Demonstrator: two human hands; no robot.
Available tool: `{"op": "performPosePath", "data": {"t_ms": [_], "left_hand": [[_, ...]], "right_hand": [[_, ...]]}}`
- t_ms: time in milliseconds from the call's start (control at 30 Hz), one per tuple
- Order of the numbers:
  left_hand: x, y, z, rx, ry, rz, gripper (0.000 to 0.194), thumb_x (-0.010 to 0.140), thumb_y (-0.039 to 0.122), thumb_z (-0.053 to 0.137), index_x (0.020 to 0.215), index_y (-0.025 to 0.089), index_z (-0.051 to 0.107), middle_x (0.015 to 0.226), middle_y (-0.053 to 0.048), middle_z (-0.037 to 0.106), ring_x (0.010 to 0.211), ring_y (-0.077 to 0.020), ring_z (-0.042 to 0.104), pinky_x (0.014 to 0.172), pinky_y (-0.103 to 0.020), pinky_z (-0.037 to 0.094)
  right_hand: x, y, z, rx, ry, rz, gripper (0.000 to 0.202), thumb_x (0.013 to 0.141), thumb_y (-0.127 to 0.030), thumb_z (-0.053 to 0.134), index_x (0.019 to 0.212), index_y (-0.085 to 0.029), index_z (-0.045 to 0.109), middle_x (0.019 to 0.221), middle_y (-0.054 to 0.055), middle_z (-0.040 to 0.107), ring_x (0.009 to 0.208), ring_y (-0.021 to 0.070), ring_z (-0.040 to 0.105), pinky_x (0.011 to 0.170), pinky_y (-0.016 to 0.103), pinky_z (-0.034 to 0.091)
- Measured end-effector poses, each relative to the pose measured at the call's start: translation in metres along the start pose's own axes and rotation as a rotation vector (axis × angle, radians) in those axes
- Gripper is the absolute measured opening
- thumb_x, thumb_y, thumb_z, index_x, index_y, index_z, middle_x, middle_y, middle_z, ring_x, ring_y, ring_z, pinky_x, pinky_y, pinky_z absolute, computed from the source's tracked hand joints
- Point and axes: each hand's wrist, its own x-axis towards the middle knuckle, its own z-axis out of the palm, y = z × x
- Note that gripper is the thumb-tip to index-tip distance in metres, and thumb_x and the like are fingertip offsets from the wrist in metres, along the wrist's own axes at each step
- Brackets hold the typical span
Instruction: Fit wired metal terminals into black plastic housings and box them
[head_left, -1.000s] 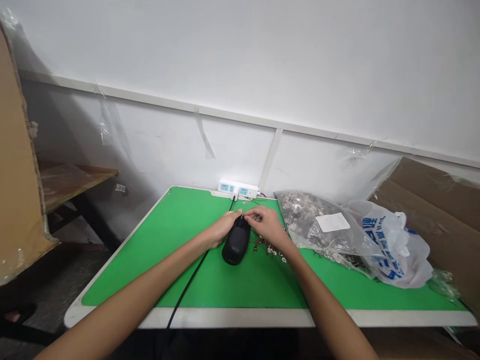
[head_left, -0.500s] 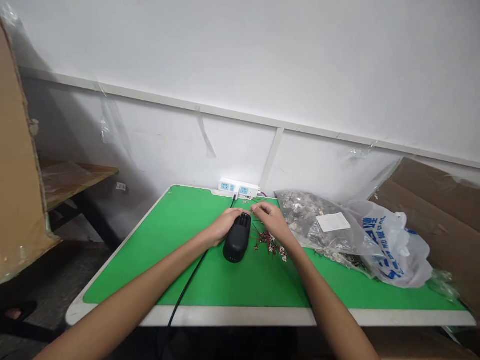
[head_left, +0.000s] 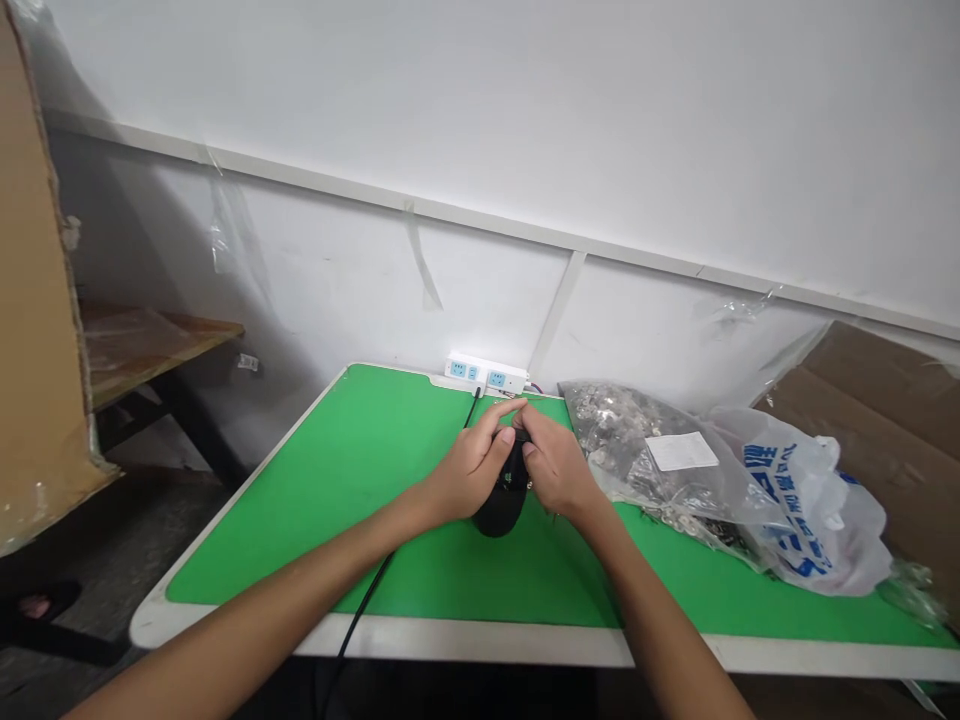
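A black, rounded, elongated device [head_left: 498, 514], somewhat like a computer mouse in outline, is over the green mat, its far end hidden by my fingers. My left hand [head_left: 469, 470] wraps round its left side, thumb on top near the far end. On the opposite side, my right hand [head_left: 556, 465] grips it with bent fingers, and the fingertips of both hands meet at the far end. Whether a small part is pinched there, I cannot tell. My right hand covers most of the small wired parts beside the device.
A white power strip [head_left: 487, 374] stands at the mat's back edge, with a black cable [head_left: 367, 600] running under my left arm to the front. To the right lie a clear bag of small metallic parts [head_left: 615, 420], a white plastic bag [head_left: 825, 510] and brown cardboard [head_left: 855, 410].
My right hand has closed in on the device from the right. My left hand has shifted further over its top, its thumb now across it. The view has turned slightly.
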Motion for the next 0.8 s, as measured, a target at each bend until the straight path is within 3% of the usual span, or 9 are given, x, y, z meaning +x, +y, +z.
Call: {"op": "performPosePath", "data": {"t_ms": [133,233,467,667,800], "left_hand": [[-0.003,0.001,-0.002,0.056,-0.073,0.041,0.056,0.107,0.048,0.045,0.155,0.019,0.05,0.089,-0.007,0.072,0.086,-0.0272,0.067,0.092,-0.039,0.052],[-0.002,0.001,-0.007,0.076,-0.12,0.054,0.057,0.105,0.047,0.049,0.154,0.018,0.05,0.086,-0.006,0.072,0.082,-0.0273,0.066,0.091,-0.04,0.052],[-0.001,-0.006,-0.009,-0.02,-0.088,-0.01,0.073,0.092,0.055,0.068,0.151,0.016,0.049,0.107,-0.012,0.074,0.11,-0.0351,0.066,0.105,-0.045,0.048],[0.001,-0.017,-0.01,0.054,-0.099,0.086,0.056,0.096,0.054,0.063,0.138,0.018,0.054,0.124,-0.016,0.069,0.118,-0.0344,0.065,0.11,-0.046,0.046],[0.002,-0.02,-0.013,0.106,-0.114,0.157,0.049,0.099,0.051,0.059,0.135,0.018,0.052,0.119,-0.016,0.07,0.121,-0.0341,0.065,0.11,-0.047,0.047]], "right_hand": [[-0.002,0.0,-0.003,-0.099,-0.022,-0.038,0.02,0.096,-0.037,0.031,0.089,-0.025,0.045,0.077,0.004,0.055,0.067,0.0239,0.049,0.061,0.037,0.033],[-0.003,-0.001,-0.004,-0.173,-0.032,-0.066,0.019,0.096,-0.036,0.032,0.089,-0.025,0.046,0.078,0.006,0.056,0.069,0.0247,0.05,0.061,0.037,0.031],[-0.004,-0.004,-0.007,-0.314,-0.03,-0.105,0.014,0.093,-0.036,0.04,0.09,-0.024,0.048,0.078,0.006,0.055,0.07,0.0255,0.048,0.061,0.036,0.025],[-0.004,-0.004,-0.004,-0.347,-0.05,-0.067,0.01,0.088,-0.031,0.046,0.092,-0.023,0.051,0.079,0.006,0.057,0.071,0.0262,0.049,0.059,0.036,0.023],[-0.004,-0.003,-0.003,-0.344,-0.038,-0.095,0.013,0.087,-0.03,0.046,0.094,-0.023,0.054,0.078,0.007,0.058,0.072,0.0261,0.049,0.06,0.036,0.024]]}}
